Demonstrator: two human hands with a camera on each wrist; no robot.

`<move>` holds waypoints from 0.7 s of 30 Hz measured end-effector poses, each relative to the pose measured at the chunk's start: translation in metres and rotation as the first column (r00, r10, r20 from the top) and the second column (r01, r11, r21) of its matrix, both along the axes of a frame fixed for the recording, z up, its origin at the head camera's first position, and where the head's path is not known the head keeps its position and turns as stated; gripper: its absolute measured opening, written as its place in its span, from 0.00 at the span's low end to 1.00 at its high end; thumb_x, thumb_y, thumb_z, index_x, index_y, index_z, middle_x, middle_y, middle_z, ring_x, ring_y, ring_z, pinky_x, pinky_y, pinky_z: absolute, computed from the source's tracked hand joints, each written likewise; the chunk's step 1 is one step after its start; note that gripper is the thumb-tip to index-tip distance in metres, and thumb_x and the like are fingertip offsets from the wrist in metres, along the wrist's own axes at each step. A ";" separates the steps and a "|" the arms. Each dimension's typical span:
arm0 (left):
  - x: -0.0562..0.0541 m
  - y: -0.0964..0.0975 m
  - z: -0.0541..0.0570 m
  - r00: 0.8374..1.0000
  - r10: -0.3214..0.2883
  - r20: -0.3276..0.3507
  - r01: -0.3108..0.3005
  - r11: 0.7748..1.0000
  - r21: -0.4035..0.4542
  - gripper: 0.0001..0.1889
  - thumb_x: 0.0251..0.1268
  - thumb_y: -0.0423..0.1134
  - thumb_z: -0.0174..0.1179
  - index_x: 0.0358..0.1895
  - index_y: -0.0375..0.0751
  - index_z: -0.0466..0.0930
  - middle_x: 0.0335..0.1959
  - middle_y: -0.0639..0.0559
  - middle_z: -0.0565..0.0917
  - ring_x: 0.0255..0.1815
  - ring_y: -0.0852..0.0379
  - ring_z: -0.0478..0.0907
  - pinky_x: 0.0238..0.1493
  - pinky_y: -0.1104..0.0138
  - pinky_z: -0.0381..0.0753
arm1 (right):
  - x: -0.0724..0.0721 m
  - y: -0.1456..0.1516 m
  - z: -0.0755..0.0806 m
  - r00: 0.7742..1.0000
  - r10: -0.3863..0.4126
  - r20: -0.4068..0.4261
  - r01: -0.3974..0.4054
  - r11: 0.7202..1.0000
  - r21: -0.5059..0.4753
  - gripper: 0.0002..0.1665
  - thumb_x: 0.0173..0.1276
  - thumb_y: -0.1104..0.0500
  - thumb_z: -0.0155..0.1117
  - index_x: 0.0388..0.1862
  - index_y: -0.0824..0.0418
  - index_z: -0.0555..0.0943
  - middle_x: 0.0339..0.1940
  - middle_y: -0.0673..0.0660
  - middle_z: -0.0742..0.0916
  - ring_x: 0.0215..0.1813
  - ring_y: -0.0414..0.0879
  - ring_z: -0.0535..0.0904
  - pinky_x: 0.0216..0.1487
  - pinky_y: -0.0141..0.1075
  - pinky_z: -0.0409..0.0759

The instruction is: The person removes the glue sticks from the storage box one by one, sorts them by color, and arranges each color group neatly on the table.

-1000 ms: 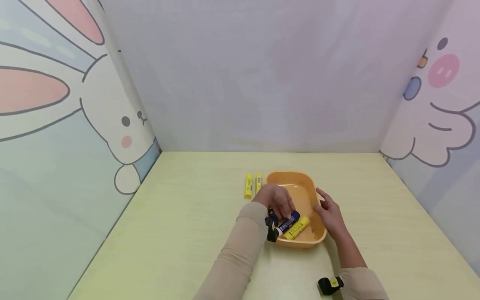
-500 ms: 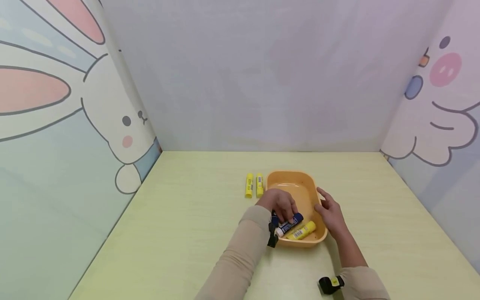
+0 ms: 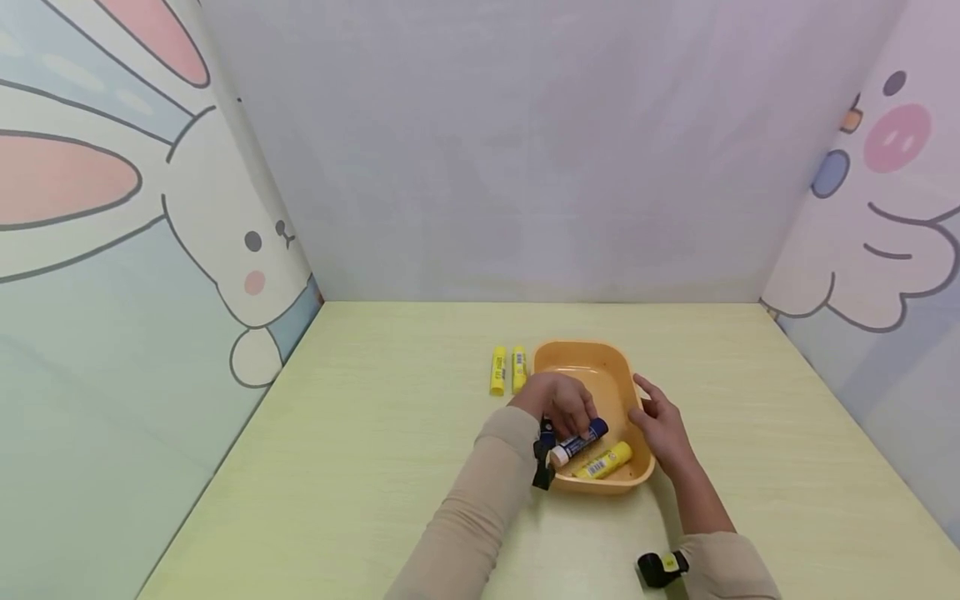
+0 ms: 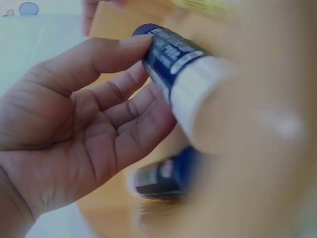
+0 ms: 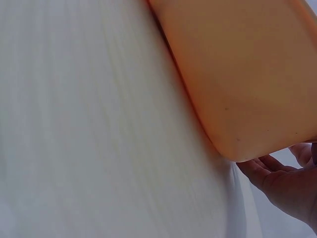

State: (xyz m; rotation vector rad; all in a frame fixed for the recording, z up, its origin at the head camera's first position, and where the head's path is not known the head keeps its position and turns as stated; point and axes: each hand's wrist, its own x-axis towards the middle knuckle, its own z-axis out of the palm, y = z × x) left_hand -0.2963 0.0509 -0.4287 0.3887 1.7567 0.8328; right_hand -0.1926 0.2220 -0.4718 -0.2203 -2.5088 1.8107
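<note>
In the head view my left hand (image 3: 564,404) reaches over the left wall of an orange plastic tray (image 3: 585,348) and pinches a dark blue glue stick (image 3: 597,429) with a white end. Thumb and fingertips close on the blue glue stick (image 4: 171,54) in the left wrist view. A second dark blue glue stick (image 4: 161,181) lies below it, mostly behind my left hand in the head view. A yellow glue stick (image 3: 606,461) lies at the tray's near end. My right hand (image 3: 663,429) grips the tray's right rim, thumb at the top edge, fingers against the outer wall.
Two yellow glue sticks, one left (image 3: 498,372) and one right (image 3: 519,369), lie side by side on the pale table (image 3: 390,433), left of the tray. A grey-white backdrop (image 3: 525,167) rises at the table's far edge, with cartoon-printed panels on both sides.
The pinched blue glue stick has shifted slightly up and away from the yellow one. The yellow glue stick in the tray has rolled right and turned. My right hand stays at the rim.
</note>
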 end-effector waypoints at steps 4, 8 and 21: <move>-0.002 -0.001 0.010 1.000 0.018 0.019 -0.017 1.000 -0.011 0.14 0.54 0.22 0.61 0.43 0.38 0.77 0.40 0.41 0.79 0.35 0.50 0.76 0.39 0.60 0.79 | 0.000 0.000 0.000 1.000 -0.005 0.001 0.005 1.000 -0.002 0.36 0.69 0.69 0.46 0.74 0.59 0.52 0.62 0.77 0.67 0.60 0.65 0.68 0.55 0.50 0.71; -0.004 -0.002 0.015 0.999 0.009 0.034 -0.008 1.000 -0.019 0.14 0.55 0.22 0.61 0.44 0.38 0.77 0.40 0.40 0.79 0.34 0.49 0.75 0.42 0.58 0.78 | 0.000 0.000 -0.001 1.000 -0.012 0.003 0.012 1.000 -0.004 0.36 0.69 0.69 0.46 0.74 0.59 0.52 0.61 0.77 0.68 0.59 0.65 0.68 0.55 0.51 0.71; -0.007 -0.001 0.017 0.998 0.018 0.064 -0.016 0.999 -0.029 0.12 0.55 0.24 0.62 0.43 0.37 0.79 0.39 0.40 0.80 0.34 0.50 0.76 0.45 0.56 0.78 | 0.002 -0.001 0.000 1.000 -0.011 0.012 0.011 1.000 -0.007 0.36 0.69 0.69 0.46 0.74 0.58 0.51 0.61 0.78 0.67 0.59 0.66 0.68 0.56 0.51 0.70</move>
